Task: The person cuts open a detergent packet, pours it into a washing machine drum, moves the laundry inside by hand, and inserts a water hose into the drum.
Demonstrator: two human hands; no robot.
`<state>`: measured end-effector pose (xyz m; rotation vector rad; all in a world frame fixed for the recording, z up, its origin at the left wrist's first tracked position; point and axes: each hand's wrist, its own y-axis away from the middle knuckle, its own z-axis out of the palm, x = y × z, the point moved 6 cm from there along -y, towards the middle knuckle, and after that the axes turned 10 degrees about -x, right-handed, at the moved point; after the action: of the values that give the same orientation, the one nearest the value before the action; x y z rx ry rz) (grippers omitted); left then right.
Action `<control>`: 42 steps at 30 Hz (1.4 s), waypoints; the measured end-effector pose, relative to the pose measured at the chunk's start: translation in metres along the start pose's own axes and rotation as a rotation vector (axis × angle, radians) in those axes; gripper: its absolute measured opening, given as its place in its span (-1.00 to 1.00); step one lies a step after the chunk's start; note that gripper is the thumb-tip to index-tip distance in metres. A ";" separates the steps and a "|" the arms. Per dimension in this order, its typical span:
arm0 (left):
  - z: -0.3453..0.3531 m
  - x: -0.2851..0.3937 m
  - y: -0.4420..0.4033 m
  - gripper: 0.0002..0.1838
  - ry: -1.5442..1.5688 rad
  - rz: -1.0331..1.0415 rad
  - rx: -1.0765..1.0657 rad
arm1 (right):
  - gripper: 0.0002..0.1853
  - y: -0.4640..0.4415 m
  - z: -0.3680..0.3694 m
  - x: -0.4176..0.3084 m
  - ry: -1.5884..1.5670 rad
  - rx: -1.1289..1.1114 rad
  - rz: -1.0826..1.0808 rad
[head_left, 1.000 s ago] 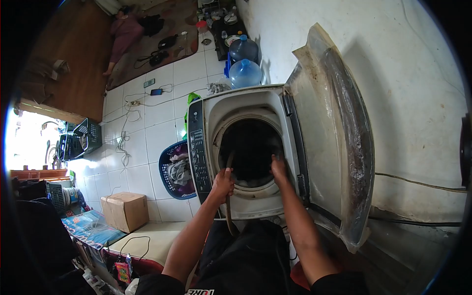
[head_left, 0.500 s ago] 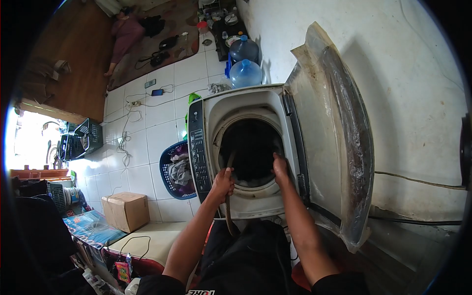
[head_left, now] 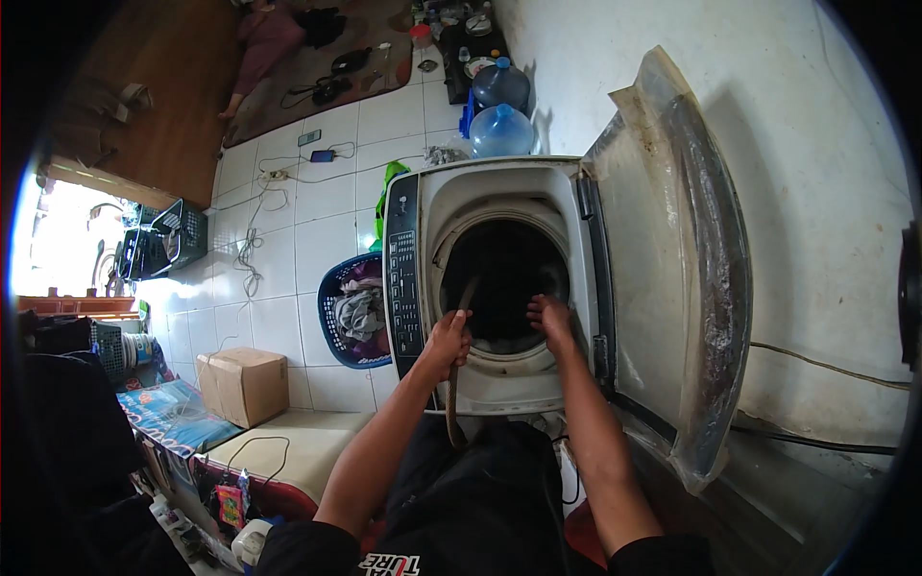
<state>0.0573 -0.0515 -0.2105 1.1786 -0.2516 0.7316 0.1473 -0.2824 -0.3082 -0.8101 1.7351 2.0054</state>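
Note:
In front of me stands a top-loading washing machine [head_left: 461, 379] with its lid [head_left: 658, 259] raised on the right. Dark contents, too dim to make out, lie in its round tub [head_left: 504, 259]. A brownish hose [head_left: 453, 408] runs from inside the tub down over the front edge toward my lap. My left hand [head_left: 449, 341] is closed around this hose near the tub's rim. Over the right front part of the opening, my right hand [head_left: 549, 317] has its fingers loosely extended, with nothing visible in them.
Left of the machine sits a blue laundry basket [head_left: 331, 331] of clothes. A cardboard box [head_left: 242, 384] stands farther left. Cables [head_left: 252, 259] and phones [head_left: 322, 156] lie on the tiles. Large water bottles [head_left: 501, 130] stand behind the machine. A person [head_left: 267, 43] is on the rug.
My right hand has come off the right side of the tub's rim and moved left over the opening. My left hand still grips the hose. The view has shifted slightly.

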 end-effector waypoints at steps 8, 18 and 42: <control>0.000 0.001 0.001 -0.53 -0.007 0.006 0.011 | -0.59 0.043 0.043 -0.033 1.207 0.156 -0.750; 0.003 0.004 0.003 -0.54 -0.038 0.011 0.005 | -0.73 0.123 0.059 -0.101 0.873 0.156 -0.736; 0.001 0.001 0.000 -0.53 -0.039 -0.019 0.002 | -0.68 0.030 0.047 -0.067 0.992 0.270 -0.753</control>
<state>0.0581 -0.0517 -0.2094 1.1966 -0.2717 0.6935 0.1720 -0.2353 -0.2390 -2.1656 1.6330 0.8516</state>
